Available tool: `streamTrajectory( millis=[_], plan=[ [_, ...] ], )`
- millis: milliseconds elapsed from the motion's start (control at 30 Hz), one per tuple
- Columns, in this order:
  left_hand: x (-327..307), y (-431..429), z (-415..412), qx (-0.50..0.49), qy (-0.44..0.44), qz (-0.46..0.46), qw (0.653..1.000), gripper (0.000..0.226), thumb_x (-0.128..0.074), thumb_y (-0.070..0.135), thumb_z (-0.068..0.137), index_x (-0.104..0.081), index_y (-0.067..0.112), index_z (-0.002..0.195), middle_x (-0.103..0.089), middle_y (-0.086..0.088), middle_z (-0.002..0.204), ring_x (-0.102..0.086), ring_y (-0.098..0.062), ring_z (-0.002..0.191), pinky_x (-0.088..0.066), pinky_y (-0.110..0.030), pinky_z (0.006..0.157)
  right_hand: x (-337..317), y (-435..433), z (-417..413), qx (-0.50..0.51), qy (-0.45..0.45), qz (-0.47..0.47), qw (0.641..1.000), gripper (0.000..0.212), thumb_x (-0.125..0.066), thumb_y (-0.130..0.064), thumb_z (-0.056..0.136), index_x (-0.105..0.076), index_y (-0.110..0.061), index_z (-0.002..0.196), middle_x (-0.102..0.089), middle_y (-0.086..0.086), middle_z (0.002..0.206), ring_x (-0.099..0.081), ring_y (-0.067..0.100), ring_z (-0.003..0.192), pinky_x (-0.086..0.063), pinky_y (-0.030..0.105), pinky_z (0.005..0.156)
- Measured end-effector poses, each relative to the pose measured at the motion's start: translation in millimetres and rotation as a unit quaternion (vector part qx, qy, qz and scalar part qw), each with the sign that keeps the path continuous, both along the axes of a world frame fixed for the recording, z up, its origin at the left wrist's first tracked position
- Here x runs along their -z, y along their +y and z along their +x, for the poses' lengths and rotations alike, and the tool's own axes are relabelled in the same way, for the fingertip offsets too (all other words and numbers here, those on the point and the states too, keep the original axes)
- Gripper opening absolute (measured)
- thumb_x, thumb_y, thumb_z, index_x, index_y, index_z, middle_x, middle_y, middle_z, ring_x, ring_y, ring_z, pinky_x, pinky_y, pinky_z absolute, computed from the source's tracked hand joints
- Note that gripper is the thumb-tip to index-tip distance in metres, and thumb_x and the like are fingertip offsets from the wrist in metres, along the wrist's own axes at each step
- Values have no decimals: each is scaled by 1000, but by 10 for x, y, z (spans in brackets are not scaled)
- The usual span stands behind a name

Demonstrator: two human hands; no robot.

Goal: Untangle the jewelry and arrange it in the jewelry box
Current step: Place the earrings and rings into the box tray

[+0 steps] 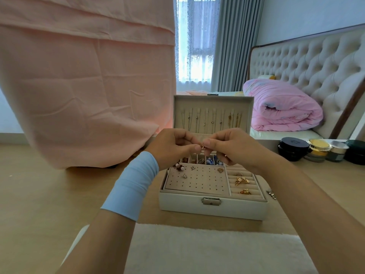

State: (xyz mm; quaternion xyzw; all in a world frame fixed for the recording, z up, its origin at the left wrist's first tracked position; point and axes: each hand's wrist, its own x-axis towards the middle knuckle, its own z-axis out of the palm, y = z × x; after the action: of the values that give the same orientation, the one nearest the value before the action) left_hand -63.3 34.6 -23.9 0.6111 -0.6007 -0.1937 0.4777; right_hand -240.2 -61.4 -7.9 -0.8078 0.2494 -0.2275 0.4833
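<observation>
Pinched between the thumb and forefinger tips of both hands is a small gold piece (202,147). The left hand (173,149) and right hand (233,149) meet on it with the other fingers curled in, held up just above the far row of compartments of the jewelry box (187,206). It is too small to tell whether it is an earring, a clasp or a knotted link. My reading is that the piece is being worked loose or opened, and that wants small, slow pulls at the very fingertips rather than a tug, done over the open tray so anything that slips lands inside. A free spot on the perforated earring panel (197,180) looks the likely home, though a far compartment could serve as well. The box is already well filled: necklaces (213,119) hang in a row inside the upright lid (245,107), and gold pieces (242,180) sit in the ring rolls on the right. A little silver piece (271,193) lies outside, on the wood just right of the box (probably waiting its turn). The box stands on a light wooden surface (59,194), with a white fleecy pad (207,250) at the near edge and a cluster of cosmetic jars (316,150) at the far right. A pale blue band (134,186) wraps the left forearm. Beyond, a pink cloth (88,86) drapes down on the left, a lace-curtained window (195,46) is far centre, and on the right a rolled pink quilt (280,109) sits before a tufted headboard (306,62).
</observation>
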Motion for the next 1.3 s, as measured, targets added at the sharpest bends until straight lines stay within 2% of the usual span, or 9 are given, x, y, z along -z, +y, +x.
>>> streamTrajectory(
  millis=[167, 300, 367, 467, 633, 800, 1000, 1167, 1300],
  plan=[
    [26, -29, -1, -25, 1, -19, 1000, 4, -70, 14, 88, -71, 16, 91, -76, -1, 83, -72, -16, 81, -56, -27, 76, 58, 36, 86, 22, -66, 16, 997, 16, -68, -25, 94, -76, -12, 94, -77, 6, 83, -51, 12, 46, -38, 18, 40],
    [26, -23, -17, -40, -17, -12, 999, 9, -72, 24, 86, -71, 15, 85, -70, -3, 72, -60, -16, 63, -52, -24, 64, 83, 75, 103, 33, -83, 2, 996, 15, -77, -16, 86, -75, -8, 99, -71, -4, 64, -54, 8, 46, -42, 16, 41],
    [15, -11, -18, -34, -35, 4, 999, 7, -70, 20, 87, -70, 13, 85, -70, -5, 73, -58, -10, 64, -53, -27, 64, 87, 87, 97, 34, -85, 4, 996, 15, -79, -12, 83, -76, -9, 98, -71, -5, 62, -54, 6, 46, -43, 14, 43],
    [5, 15, -9, -17, -57, 25, 998, 7, -65, 15, 89, -69, 12, 83, -71, 4, 71, -58, -3, 62, -50, -19, 64, 105, 76, 88, 32, -77, -28, 996, 12, -75, -7, 86, -77, -11, 97, -67, -14, 56, -56, -1, 45, -42, 8, 46],
    [15, 33, 23, -24, -112, 136, 984, 6, -69, 26, 85, -72, 24, 80, -74, 6, 78, -70, -15, 80, -57, -31, 82, 176, 18, 106, 26, 17, -142, 989, 10, -80, -21, 83, -80, -30, 85, -73, -18, 74, -60, -9, 64, -45, 13, 62],
    [28, 53, -10, -59, -211, 201, 955, 8, -70, 24, 84, -71, 31, 88, -64, 16, 79, -60, -3, 78, -52, -27, 87, 313, 23, 142, -18, 155, -202, 967, 6, -82, -26, 82, -80, -31, 83, -74, -19, 84, -62, -12, 79, -43, 3, 66],
    [49, 36, -32, -68, -264, 230, 934, 4, -72, 32, 80, -72, 35, 83, -68, 17, 94, -61, -6, 90, -54, -32, 88, 332, 37, 170, -5, 195, -282, 939, 5, -79, -37, 83, -77, -33, 82, -72, -21, 83, -64, -3, 83, -55, 26, 81],
    [50, 28, -24, -67, -269, 228, 933, 4, -72, 32, 81, -73, 35, 84, -69, 17, 95, -61, -6, 90, -53, -30, 88, 296, 105, 183, -13, 221, -370, 902, 4, -72, -41, 87, -74, -39, 84, -68, -22, 89, -60, -2, 86, -50, 22, 73],
    [36, 39, -33, -62, -260, 221, 938, 7, -71, 29, 82, -71, 36, 82, -68, 16, 96, -60, -7, 89, -53, -30, 87, 278, 65, 155, -47, 234, -339, 910, 11, -68, -37, 90, -79, -35, 91, -70, -21, 91, -61, -1, 84, -50, 22, 74]
  ],
)
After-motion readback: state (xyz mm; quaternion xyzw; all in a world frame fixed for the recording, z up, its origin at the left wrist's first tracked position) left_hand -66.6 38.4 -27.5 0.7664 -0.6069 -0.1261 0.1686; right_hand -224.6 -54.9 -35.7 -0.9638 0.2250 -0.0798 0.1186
